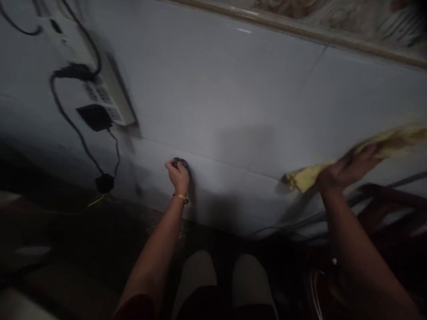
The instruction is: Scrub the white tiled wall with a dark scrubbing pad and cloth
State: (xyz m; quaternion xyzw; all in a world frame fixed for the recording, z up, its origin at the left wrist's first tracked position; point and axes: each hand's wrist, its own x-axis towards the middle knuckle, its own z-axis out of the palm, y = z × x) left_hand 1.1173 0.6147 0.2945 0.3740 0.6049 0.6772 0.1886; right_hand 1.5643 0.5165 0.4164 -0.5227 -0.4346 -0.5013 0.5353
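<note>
My left hand [179, 177], with a gold bracelet on its wrist, is closed around a dark, curly clump that looks like a metal scourer [181, 163]. It is at the lower part of the white tiled wall [187, 98]. Off to the right, my right hand [347, 171] presses a crumpled yellow cloth [308, 178] to the same wall. The cloth spreads out past both sides of the hand, and its right end is blurred. The fingers of that hand are smeared and partly hidden by the cloth.
At the left a power strip [113, 95] hangs on the wall with a black adapter [95, 117] and cables. A black box [104, 183] dangles below it. Dark reddish furniture [390, 200] stands at the right. A brown trim [287, 24] runs along the top.
</note>
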